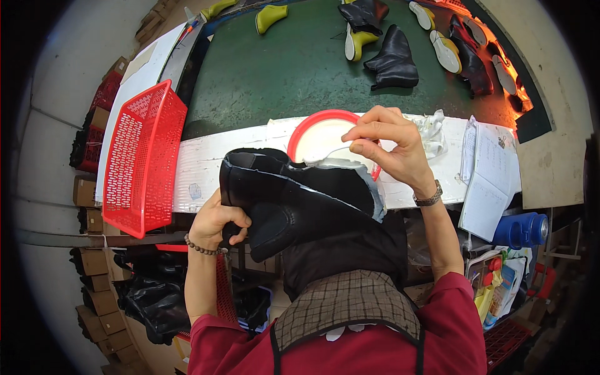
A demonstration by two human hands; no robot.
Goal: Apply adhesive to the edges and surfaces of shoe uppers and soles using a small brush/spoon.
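My left hand point(217, 222) is closed on one end of a black boot upper point(275, 200), its fingers partly hidden behind the leather. The upper lies tilted across my lap and the table edge. A whitish coating shows along its cut edges. Between the thumb and fingers of my right hand point(395, 149) is a thin white brush point(334, 150). Its head is at the upper's far edge, seemingly touching it. Just beyond, a round red basin point(327, 115) holds a creamy white liquid; my right hand and the upper cover part of it.
At the left stands a red perforated basket point(142, 165). Beyond the white table strip, a green surface point(269, 69) carries a black boot point(395, 59), yellow shoe lasts point(270, 18) and pale soles. Paper sheets point(494, 169), crumpled plastic point(432, 133) and a blue bottle point(520, 230) are at right.
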